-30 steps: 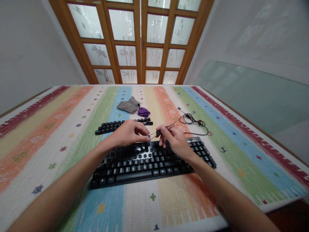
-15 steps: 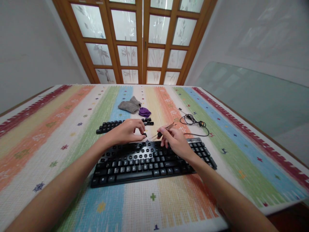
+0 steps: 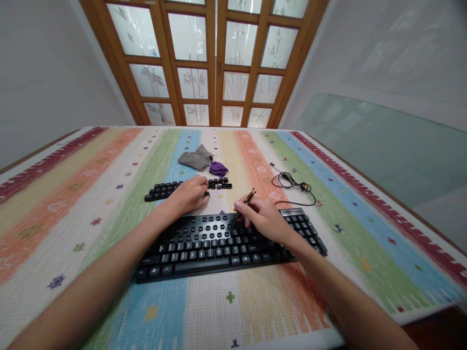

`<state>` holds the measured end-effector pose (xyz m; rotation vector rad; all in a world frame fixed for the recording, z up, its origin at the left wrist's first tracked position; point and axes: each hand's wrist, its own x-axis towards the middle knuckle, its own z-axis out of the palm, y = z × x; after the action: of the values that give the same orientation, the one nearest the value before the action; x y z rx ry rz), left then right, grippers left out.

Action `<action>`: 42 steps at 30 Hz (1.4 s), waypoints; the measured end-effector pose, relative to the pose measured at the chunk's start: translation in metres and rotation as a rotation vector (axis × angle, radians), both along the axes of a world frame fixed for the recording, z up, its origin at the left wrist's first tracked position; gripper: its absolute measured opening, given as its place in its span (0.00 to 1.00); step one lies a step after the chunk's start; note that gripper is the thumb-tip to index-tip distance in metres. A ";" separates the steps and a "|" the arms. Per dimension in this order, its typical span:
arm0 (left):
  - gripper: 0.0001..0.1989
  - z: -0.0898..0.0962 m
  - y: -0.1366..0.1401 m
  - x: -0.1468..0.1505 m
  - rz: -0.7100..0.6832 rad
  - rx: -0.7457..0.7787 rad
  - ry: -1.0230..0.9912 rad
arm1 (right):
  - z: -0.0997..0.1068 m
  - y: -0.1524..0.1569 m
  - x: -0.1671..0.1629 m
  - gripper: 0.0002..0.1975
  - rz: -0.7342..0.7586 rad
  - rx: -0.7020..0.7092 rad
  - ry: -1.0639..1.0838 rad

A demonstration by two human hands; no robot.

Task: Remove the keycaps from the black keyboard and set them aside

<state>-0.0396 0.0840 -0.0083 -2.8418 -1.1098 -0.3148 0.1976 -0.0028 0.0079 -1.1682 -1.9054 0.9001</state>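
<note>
A black keyboard lies on the table, its upper rows stripped down to bare key sockets and its lower rows still capped. My left hand is beyond its back edge, beside a group of loose keycaps, with fingers closed on a small black keycap. Over the keyboard's upper middle, my right hand grips a slim keycap puller with a dark handle. The puller's lower end points down at the keys and is hard to make out.
Behind the loose keycaps lie a grey cloth and a purple cloth bundle. A coiled black cable rests at the right, behind the keyboard. A striped cloth covers the table.
My left hand has moved left and away from me with the keycap, towards the loose ones. My right hand has turned the puller so that its wire end no longer points at the left hand.
</note>
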 end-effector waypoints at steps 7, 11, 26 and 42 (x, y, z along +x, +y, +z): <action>0.09 -0.005 0.001 0.000 0.050 0.065 0.016 | -0.001 0.000 0.003 0.22 -0.007 0.047 -0.080; 0.09 -0.004 0.000 0.000 0.067 0.061 0.014 | 0.000 0.001 0.003 0.23 -0.007 0.060 -0.087; 0.09 -0.007 0.003 -0.001 0.074 0.062 0.002 | 0.004 0.001 0.011 0.23 0.015 0.100 -0.121; 0.09 -0.007 0.003 -0.003 0.064 0.062 -0.012 | 0.010 0.000 0.015 0.18 0.168 -0.053 -0.069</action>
<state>-0.0426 0.0869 -0.0156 -2.7472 -1.1694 -0.3558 0.2130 -0.0027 0.0183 -1.0945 -2.0710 1.0177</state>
